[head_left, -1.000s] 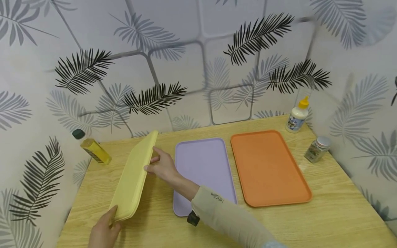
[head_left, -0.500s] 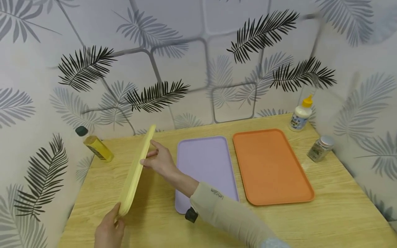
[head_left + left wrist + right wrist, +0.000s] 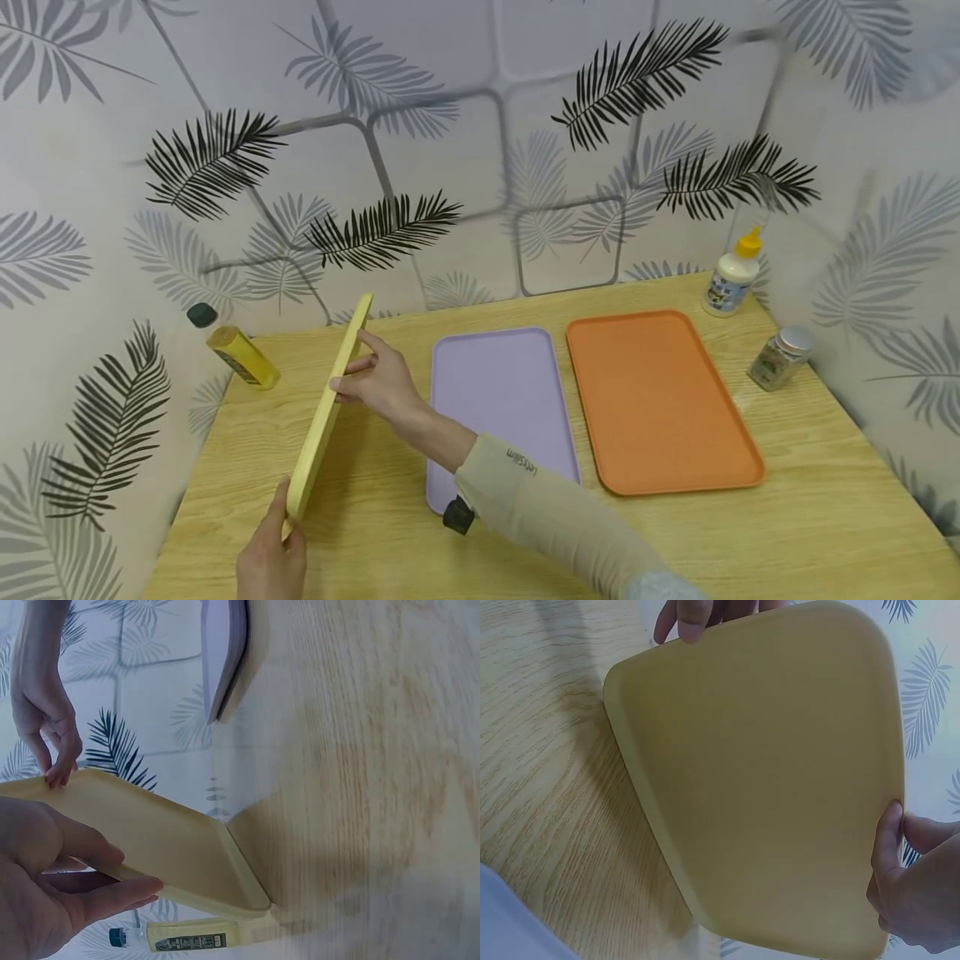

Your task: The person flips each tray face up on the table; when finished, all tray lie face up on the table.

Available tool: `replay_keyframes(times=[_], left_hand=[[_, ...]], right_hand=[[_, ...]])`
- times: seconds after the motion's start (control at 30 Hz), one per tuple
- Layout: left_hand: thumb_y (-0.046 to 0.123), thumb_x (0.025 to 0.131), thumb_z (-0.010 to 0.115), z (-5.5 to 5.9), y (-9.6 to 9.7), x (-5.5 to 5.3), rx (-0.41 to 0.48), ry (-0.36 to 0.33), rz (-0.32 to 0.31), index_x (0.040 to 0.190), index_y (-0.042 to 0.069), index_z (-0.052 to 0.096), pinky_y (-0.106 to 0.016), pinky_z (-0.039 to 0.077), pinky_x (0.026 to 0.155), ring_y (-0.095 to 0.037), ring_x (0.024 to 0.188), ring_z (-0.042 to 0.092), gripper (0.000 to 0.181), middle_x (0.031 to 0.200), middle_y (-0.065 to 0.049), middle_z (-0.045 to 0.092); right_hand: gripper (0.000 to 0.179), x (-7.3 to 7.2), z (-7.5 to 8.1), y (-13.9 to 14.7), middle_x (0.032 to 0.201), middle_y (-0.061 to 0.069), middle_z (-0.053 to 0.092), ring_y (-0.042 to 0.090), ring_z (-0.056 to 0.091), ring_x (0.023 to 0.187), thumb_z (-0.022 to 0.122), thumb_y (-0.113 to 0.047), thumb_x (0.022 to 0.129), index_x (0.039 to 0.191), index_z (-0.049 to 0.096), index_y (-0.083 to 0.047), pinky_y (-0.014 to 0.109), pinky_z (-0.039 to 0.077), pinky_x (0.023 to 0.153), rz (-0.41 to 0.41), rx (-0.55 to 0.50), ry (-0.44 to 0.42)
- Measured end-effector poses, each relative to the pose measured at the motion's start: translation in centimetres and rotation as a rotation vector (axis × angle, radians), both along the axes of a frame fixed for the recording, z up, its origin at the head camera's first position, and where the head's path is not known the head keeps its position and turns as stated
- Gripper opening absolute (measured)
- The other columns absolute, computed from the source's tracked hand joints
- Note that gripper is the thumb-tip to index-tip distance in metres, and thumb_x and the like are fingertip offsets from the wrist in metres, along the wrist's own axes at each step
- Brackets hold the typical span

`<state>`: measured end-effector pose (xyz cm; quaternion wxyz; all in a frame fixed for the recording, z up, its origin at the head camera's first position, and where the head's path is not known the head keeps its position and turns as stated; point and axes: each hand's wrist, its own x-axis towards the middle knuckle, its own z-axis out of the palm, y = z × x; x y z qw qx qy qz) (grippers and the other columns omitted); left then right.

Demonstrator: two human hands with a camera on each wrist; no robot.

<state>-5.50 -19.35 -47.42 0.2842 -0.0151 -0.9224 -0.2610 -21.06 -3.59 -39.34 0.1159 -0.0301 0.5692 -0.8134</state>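
A yellow tray point(image 3: 321, 429) stands tilted up on its long edge at the left of the table, seen almost edge-on in the head view. In the right wrist view its broad face point(image 3: 757, 772) shows, with the lower edge right at the wood. My left hand point(image 3: 272, 546) pinches the near short end between thumb and fingers. Farther back, my right hand point(image 3: 386, 385) pinches the raised long edge, thumb on one side and fingers on the other. A purple tray point(image 3: 495, 367) lies flat just right of it, partly covered by my right forearm.
An orange tray point(image 3: 663, 400) lies flat right of the purple one. A bottle of yellow liquid with a dark green cap point(image 3: 246, 358) stands at the back left. A white glue bottle point(image 3: 731, 283) and a lidded glass jar point(image 3: 780, 360) stand at the right edge. A patterned wall backs the table.
Both hands have turned the yellow tray steeper, from showing its broad face to nearly edge-on in the head view. The left hand shifted slightly right, the right hand slightly left.
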Motion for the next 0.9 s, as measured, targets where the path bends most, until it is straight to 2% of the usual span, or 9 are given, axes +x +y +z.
replay_keyframes(times=[0.07,0.17,0.23,0.3,0.43,0.53,0.63,0.7,0.9], left_hand=[[-0.029,0.066,0.066,0.3,0.3,0.1,0.013,0.009,0.004,0.132,-0.008,0.051,-0.034,0.055,0.056,-0.05,0.082,0.064,0.071,0.099,-0.036,0.063],[-0.028,0.067,0.067,0.9,0.7,0.3,0.03,0.022,0.012,0.132,-0.007,0.051,-0.017,0.052,0.057,-0.049,0.082,0.065,0.07,0.1,-0.035,0.064],[-0.028,0.068,0.068,1.4,1.1,0.4,0.032,0.029,0.015,0.134,-0.006,0.049,-0.015,0.052,0.057,-0.048,0.081,0.065,0.072,0.1,-0.035,0.064],[-0.027,0.069,0.068,2.0,1.4,0.5,0.027,0.031,0.023,0.139,-0.003,0.045,-0.017,0.053,0.056,-0.048,0.08,0.066,0.077,0.1,-0.035,0.064],[-0.025,0.071,0.068,3.3,2.0,0.8,0.002,0.041,0.05,0.149,0.007,0.031,-0.033,0.054,0.05,-0.046,0.075,0.066,0.093,0.1,-0.035,0.064],[-0.028,0.068,0.068,4.0,2.3,0.9,-0.023,0.09,0.043,0.151,0.009,0.026,-0.036,0.053,0.048,-0.043,0.072,0.067,0.1,0.101,-0.033,0.065],[-0.03,0.064,0.07,4.4,2.4,1.0,-0.05,0.165,0.028,0.15,0.008,0.03,-0.034,0.053,0.046,-0.041,0.072,0.067,0.102,0.098,-0.03,0.066],[-0.03,0.062,0.07,4.4,2.3,0.9,-0.065,0.214,0.017,0.147,0.008,0.038,-0.029,0.052,0.044,-0.037,0.071,0.066,0.099,0.095,-0.027,0.066],[-0.031,0.064,0.067,4.8,2.3,0.4,-0.071,0.297,-0.032,0.129,0.004,0.06,-0.022,0.046,0.046,-0.031,0.075,0.063,0.075,0.097,-0.022,0.068]], right_hand=[[0.084,0.0,0.1,-0.1,0.099,0.018,0.055,0.02,0.066,0.072,0.07,0.015,0.078,0.149,0.034,-0.009,0.029,0.059,0.069,0.004,-0.011,-0.005],[0.085,0.1,0.4,-0.1,0.099,0.018,0.055,0.021,0.066,0.071,0.07,0.016,0.078,0.15,0.032,-0.009,0.03,0.059,0.07,0.01,-0.024,-0.013],[0.086,0.1,0.6,0.0,0.099,0.018,0.055,0.021,0.066,0.071,0.07,0.016,0.078,0.15,0.032,-0.009,0.03,0.059,0.069,0.014,-0.026,-0.018],[0.086,0.0,0.8,0.0,0.097,0.016,0.056,0.022,0.067,0.071,0.07,0.016,0.078,0.15,0.031,-0.009,0.03,0.059,0.069,0.016,-0.028,-0.017],[0.088,-0.2,1.0,-0.2,0.097,0.014,0.056,0.022,0.067,0.069,0.07,0.016,0.077,0.151,0.031,-0.011,0.03,0.059,0.069,0.016,-0.031,-0.019],[0.089,-0.2,1.1,-0.4,0.097,0.014,0.056,0.021,0.067,0.067,0.07,0.016,0.077,0.151,0.031,-0.012,0.031,0.059,0.068,0.015,-0.034,-0.026],[0.089,-0.1,1.3,-0.6,0.097,0.014,0.056,0.021,0.066,0.066,0.07,0.017,0.076,0.151,0.031,-0.013,0.031,0.059,0.068,0.014,-0.043,-0.033],[0.089,0.0,1.4,-0.7,0.097,0.014,0.056,0.022,0.067,0.067,0.071,0.017,0.076,0.151,0.031,-0.013,0.031,0.059,0.068,0.016,-0.047,-0.036],[0.089,-0.1,1.8,-0.7,0.097,0.014,0.057,0.027,0.069,0.07,0.071,0.017,0.076,0.15,0.032,-0.011,0.032,0.059,0.068,0.016,-0.058,-0.028]])
